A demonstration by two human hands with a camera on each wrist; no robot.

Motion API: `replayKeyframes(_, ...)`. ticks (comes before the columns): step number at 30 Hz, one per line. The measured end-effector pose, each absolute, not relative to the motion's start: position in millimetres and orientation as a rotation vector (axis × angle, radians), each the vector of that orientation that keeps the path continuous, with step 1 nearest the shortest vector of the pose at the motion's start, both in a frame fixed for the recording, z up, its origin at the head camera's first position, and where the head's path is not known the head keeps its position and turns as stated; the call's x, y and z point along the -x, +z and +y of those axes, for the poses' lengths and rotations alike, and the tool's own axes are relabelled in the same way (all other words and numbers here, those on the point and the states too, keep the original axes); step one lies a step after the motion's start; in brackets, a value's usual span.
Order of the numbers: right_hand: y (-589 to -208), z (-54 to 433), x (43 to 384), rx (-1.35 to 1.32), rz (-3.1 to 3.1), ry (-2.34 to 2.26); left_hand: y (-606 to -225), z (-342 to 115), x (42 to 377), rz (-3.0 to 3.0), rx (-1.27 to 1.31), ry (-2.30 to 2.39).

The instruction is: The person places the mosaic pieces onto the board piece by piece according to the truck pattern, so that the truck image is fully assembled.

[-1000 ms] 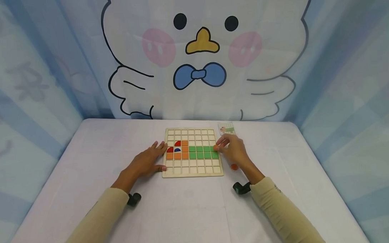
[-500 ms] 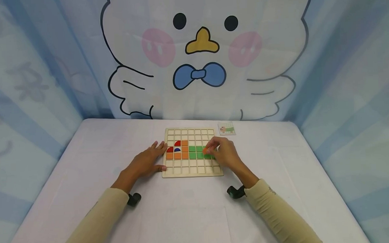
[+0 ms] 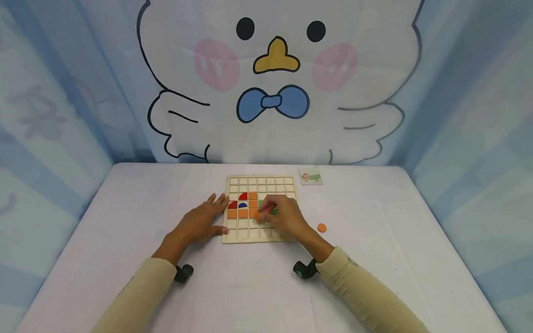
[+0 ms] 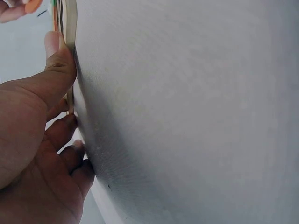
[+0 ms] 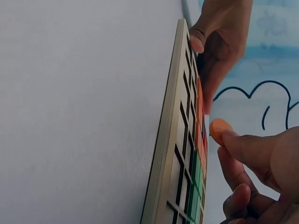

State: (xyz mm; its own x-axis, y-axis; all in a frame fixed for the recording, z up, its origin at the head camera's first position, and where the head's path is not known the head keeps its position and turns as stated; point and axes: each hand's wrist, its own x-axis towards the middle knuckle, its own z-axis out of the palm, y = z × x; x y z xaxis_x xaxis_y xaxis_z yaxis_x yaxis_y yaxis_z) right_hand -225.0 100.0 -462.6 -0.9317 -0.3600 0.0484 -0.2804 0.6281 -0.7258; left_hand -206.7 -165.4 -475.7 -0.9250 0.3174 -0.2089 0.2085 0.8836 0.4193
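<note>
My right hand [image 3: 284, 217] is over the middle of a wooden grid board [image 3: 242, 233]. Between thumb and fingertips it pinches an orange disc [image 5: 219, 130], held close over the board in the right wrist view. My left hand [image 3: 200, 221] lies along the board's left edge, thumb and fingers spread and touching the rim, as the left wrist view shows at the thumb [image 4: 58, 56]. Orange squares [image 3: 243, 214], red quarter-round pieces [image 3: 243, 196] and a piece with a blue half-round [image 3: 243, 205] fill cells on the left. Green squares [image 3: 261, 203] are partly hidden by my right hand.
A second orange disc [image 3: 322, 228] lies on the white tablecloth, right of the board. Behind it, near the table's far edge, is a small picture card [image 3: 310, 175]. A printed curtain [image 3: 274, 137] hangs behind the table.
My right hand has carried the orange disc leftward, from the board's right edge across the green squares to its middle. The loose disc has come back into sight. My left hand stays put.
</note>
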Motion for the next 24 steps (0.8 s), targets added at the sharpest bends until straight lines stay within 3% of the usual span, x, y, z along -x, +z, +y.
replayKeyframes(24,-473,57,226,0.626,2.763,-0.999,-477,-168,207,2.785,-0.431,0.603)
